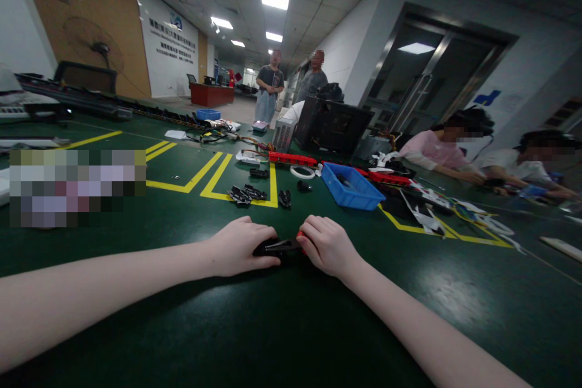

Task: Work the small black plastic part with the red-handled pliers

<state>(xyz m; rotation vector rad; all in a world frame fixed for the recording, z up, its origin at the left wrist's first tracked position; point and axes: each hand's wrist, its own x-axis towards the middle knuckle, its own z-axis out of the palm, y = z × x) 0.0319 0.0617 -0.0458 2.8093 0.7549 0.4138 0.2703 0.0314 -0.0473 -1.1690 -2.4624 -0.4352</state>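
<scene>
Take the held spot as dial centre, with twelve o'clock pointing away from the wearer. Hold dark object at centre, low over desk, between both hands. With left hand at nine o'clock, clasp the dark end, fingers curled round it and thumb laid along the near side. With right hand at three o'clock, pinch red piece in tightly folded fingers. Cannot tell whether joined to the dark object or separate. Judge work on this pair to be under way and not complete, with both hands engaged. Find black parts lying loose from eleven to twelve o'clock, most within or on yellow tape, one just outside on its three o'clock side. Cannot tell whether already finished or awaiting handling; count none as done on this evidence. Note black cylinder and white ring between twelve and one o'clock, both untouched. Note also blue tray between one and two o'clock, with dark contents too small to identify. List as remaining, by judgement: the held object, plus possibly some of the loose parts.
</scene>
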